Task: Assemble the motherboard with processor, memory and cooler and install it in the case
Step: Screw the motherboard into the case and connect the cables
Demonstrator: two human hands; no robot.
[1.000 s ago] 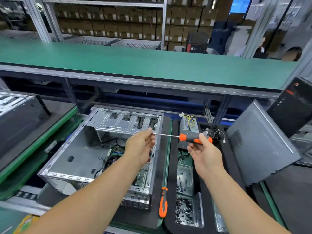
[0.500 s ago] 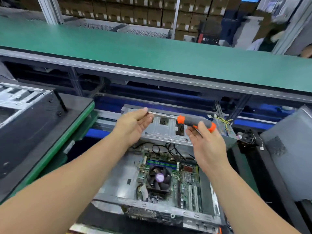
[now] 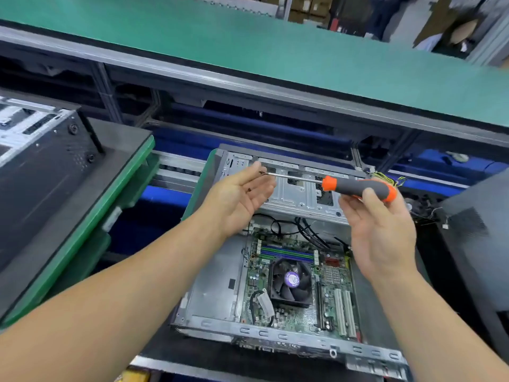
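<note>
An open metal case lies below me with the green motherboard inside it. A black cooler fan with a purple hub sits on the board, and memory slots lie behind it. My right hand grips the grey and orange handle of a screwdriver, held level above the case. Its shaft tip reaches the fingers of my left hand, which is palm up with relaxed fingers. A small dark screw rests on that palm, and another sits at the tip.
A black computer case lies on a green-edged pallet at the left. A grey side panel leans at the right. A green conveyor shelf runs across the back. Black cables cross the case behind the board.
My view has tilted down and closer to the case. My left hand, which pinched the screwdriver's tip, has turned palm up with a screw on it. The right hand still grips the handle.
</note>
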